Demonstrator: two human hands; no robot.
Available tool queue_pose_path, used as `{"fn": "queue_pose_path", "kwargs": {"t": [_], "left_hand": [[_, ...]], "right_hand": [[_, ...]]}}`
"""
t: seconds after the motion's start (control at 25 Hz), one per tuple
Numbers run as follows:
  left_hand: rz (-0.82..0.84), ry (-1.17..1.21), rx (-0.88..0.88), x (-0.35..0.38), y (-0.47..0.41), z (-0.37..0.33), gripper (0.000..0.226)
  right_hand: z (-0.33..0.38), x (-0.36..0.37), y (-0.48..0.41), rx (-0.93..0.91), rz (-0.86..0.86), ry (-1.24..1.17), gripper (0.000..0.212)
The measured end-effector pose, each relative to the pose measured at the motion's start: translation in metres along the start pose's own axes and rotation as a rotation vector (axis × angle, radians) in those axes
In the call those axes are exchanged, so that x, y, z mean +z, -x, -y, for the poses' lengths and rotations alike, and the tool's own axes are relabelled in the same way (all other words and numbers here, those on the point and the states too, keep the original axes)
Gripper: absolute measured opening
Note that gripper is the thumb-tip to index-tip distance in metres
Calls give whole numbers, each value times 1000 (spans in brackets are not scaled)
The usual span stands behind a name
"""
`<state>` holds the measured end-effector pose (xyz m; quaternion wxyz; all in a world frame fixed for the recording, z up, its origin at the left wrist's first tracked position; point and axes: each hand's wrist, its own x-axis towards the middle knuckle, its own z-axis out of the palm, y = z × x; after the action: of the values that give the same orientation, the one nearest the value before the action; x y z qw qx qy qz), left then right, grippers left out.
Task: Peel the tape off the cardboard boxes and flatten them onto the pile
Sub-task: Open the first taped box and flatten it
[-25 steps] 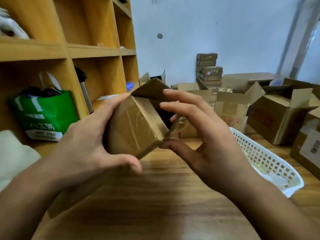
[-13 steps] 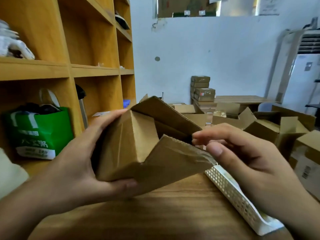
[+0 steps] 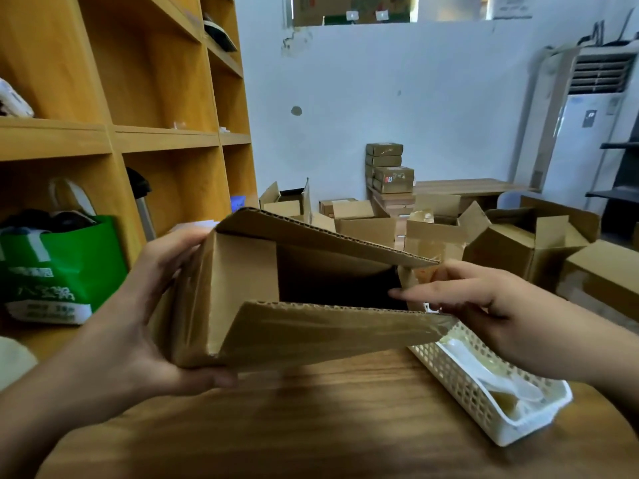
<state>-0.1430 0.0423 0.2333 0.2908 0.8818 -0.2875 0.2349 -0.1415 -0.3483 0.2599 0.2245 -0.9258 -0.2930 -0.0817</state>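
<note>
Wooden worktop (image 3: 311, 430) stood beside yellow shelving (image 3: 103, 140), opened cartons (image 3: 525, 247) heaped behind. Above it, the left hand (image 3: 138, 323) gripped the left end of the cardboard box (image 3: 311, 333), thumb beneath, fingers on top, its two flaps spread apart. The right hand (image 3: 484, 305) was uncurled, fingers extended at the box's mouth, over a white basket (image 3: 460, 392).

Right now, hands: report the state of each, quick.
Left hand: grips the box at its closed end.
Right hand: open, fingers straight at the box's open end, holding nothing that shows.
</note>
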Motion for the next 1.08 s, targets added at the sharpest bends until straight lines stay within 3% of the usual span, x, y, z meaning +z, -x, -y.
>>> {"fn": "queue_pose_path", "kwargs": {"t": [0.08, 0.2, 0.28, 0.44, 0.64, 0.84, 1.0, 1.08], "left_hand": [[-7, 100, 8, 0, 3, 5, 130], [-24, 188, 55, 4, 6, 2, 118], [-20, 229, 45, 9, 7, 4, 116], [29, 240, 3, 19, 13, 13, 116], [38, 265, -51, 27, 23, 16, 111], [13, 235, -110, 30, 39, 15, 107], [-26, 211, -128, 33, 42, 5, 112], [-45, 199, -138, 33, 41, 2, 112]], "right_hand": [[4, -1, -3, 42, 74, 20, 64], [1, 1, -8, 97, -66, -190, 24], [1, 4, -10, 191, -146, -401, 33], [4, 11, -20, 436, -61, -590, 65], [-1, 8, -35, 536, 31, -604, 33], [5, 23, -32, 539, 109, -785, 37], [12, 28, -32, 517, 97, -692, 61], [19, 27, -33, 502, 129, -609, 52]]}}
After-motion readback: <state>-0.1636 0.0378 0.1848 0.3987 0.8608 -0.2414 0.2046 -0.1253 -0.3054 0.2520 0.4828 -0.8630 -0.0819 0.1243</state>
